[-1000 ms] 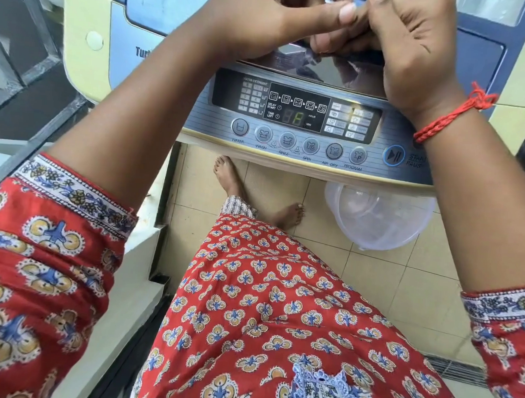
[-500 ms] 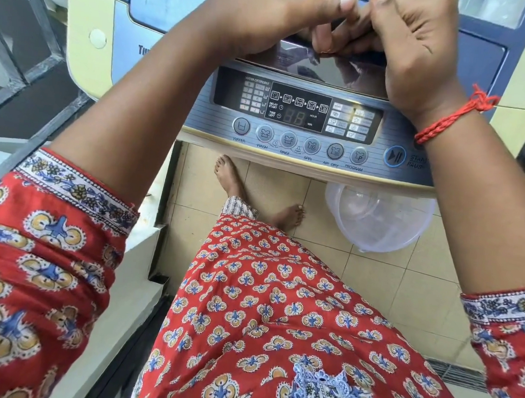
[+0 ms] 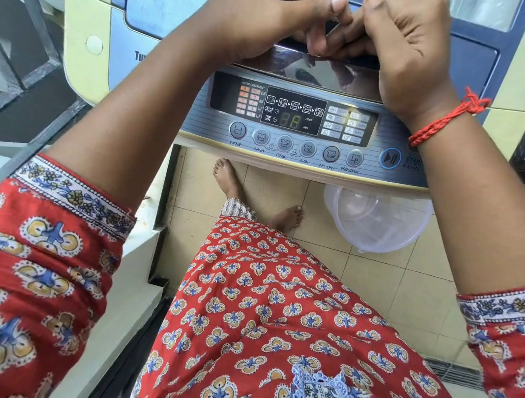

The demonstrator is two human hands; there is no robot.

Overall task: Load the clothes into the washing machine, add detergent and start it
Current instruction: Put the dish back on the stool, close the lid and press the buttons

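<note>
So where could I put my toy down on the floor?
The bare tiles right of the red dress, below the clear plastic tub, are free. Right at the washing machine it is crowded: feet and tub sit there.

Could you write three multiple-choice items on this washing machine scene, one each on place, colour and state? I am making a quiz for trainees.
1. Where is the clear plastic tub?
A on the lid
B on the floor by the machine
C in a hand

2. What colour is the thread on the right wrist?
A red
B green
C white

3. What state is the control panel in?
A dark
B lit
C covered by cloth

Key: 1 B, it sits on the tiles below the panel. 2 A, the wrist thread is red. 3 B, its display shows a lit digit.
</note>
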